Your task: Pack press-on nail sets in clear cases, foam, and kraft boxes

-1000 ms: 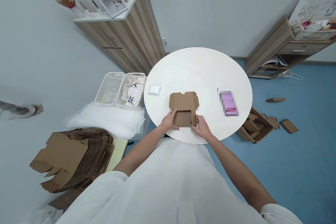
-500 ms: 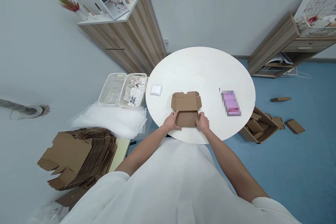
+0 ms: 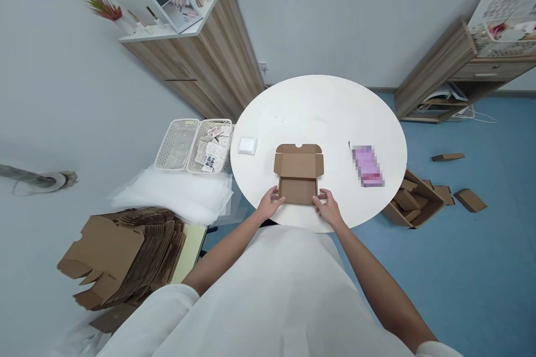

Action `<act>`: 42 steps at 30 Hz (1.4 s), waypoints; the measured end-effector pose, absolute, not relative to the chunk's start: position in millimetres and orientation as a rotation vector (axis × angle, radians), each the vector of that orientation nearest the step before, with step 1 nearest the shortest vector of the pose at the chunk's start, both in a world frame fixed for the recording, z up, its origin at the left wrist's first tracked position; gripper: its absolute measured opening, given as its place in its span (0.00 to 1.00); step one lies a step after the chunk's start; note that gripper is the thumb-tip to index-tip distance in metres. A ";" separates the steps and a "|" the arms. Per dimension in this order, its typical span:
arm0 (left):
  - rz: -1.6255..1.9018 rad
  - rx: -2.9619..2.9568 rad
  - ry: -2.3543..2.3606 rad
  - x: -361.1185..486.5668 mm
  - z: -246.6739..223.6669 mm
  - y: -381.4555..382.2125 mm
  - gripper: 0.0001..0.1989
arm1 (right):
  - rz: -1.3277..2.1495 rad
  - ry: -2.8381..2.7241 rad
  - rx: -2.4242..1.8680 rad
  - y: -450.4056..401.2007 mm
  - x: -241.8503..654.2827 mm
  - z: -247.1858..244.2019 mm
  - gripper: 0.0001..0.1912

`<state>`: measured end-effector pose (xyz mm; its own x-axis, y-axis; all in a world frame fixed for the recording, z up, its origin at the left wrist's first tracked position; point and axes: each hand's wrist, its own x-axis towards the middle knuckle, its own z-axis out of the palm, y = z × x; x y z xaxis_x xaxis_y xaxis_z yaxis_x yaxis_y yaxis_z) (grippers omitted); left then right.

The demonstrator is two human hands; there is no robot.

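A small brown cardboard box lies on the white round table, its lid with side flaps standing open on the far side. Nothing shows inside it. My left hand grips the front left corner, thumb at the front wall and fingers along the left side. At the front right corner my right hand holds the box the same way, with its fingers partly curled. A small white packet lies to the left of the box, and a pixelated purple item to its right.
Left of the table stand two white baskets, one with printed cards, above white plastic sheets and a stack of flattened cardboard. A carton of small boxes sits on the floor at right, with a loose box nearby.
Both hands have shifted from the box's sides to its front corners, the right one opening its fingers somewhat. The side walls now stand up more clearly.
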<state>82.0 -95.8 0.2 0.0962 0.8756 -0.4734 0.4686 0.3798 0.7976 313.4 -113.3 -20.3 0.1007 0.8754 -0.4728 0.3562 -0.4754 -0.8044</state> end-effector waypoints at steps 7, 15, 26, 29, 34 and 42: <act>0.572 1.270 1.371 100.5 0.2 -75.6 0.27 | 1.375 -0.976 -1.766 -101.9 316.4 -18.7 0.26; 0.511 1.238 1.357 104.1 -11.2 -67.3 0.31 | 1.221 -0.945 -1.907 -99.0 325.7 -18.3 0.27; 0.652 1.319 1.779 -0.7 -10.5 -18.8 0.22 | 1.002 -1.282 -1.819 -76.3 230.0 27.0 0.20; 0.717 1.326 1.867 -36.2 -13.6 14.5 0.24 | 1.312 -1.318 -1.747 -37.2 187.2 28.6 0.19; 0.683 1.279 1.845 -57.9 -19.1 62.5 0.32 | 1.462 -1.262 -1.828 27.2 131.4 9.1 0.22; 0.650 1.284 1.763 -61.2 -25.7 83.8 0.28 | 1.580 -1.022 -1.642 78.9 80.0 -21.7 0.29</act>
<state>-61.2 83.8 -25.7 -0.1231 0.9378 -0.3246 0.5026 0.3410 0.7945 80.0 78.9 -21.7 -0.0217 0.8643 -0.5026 0.1043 -0.4980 -0.8609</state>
